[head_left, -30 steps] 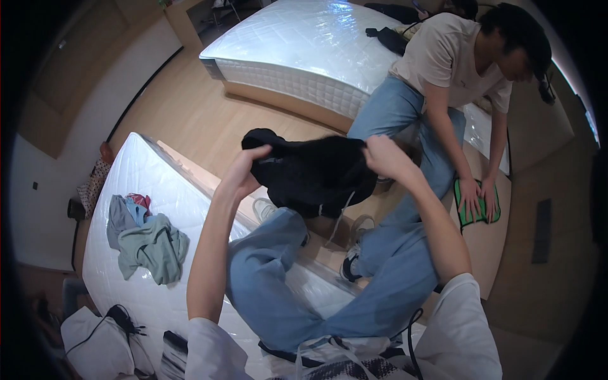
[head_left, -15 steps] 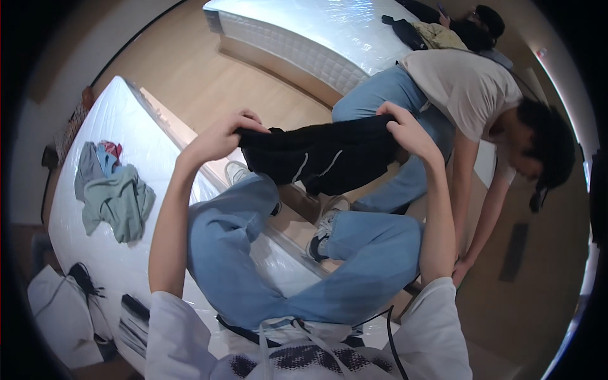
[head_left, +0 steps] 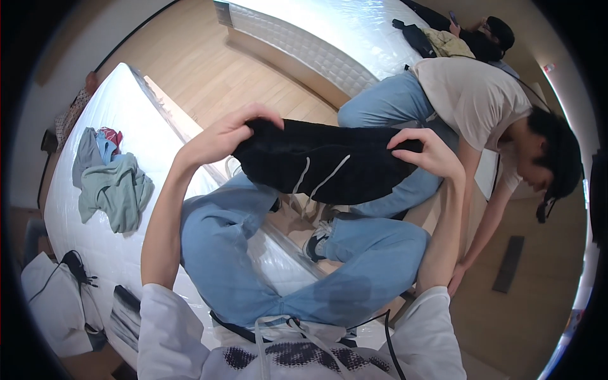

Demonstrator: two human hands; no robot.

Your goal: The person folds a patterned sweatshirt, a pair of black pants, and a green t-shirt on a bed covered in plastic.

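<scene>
A: State the position of the left hand [head_left: 221,136].
B: Raised in front of the body, forearm bare and near vertical, elbow bent. Fingers curled over, thumb beneath, closed in a pinch grip.

A: And the right hand [head_left: 427,152]?
B: Raised to about the same height, well apart from the left. Forearm upright, fingers curled forward and closed, palm facing inward.

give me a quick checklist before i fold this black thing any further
1. Left hand grips one end of the black drawstring garment: ok.
2. Right hand grips the other end: ok.
3. Garment stretched flat between hands: not ok, it sags, bunched.
4. White drawstrings tucked in: not ok, they hang loose.
5. Space on the plastic-wrapped white mattress beside the grey-green clothes pile: ok.
6. Bending person clear of the garment: cannot tell.
</scene>
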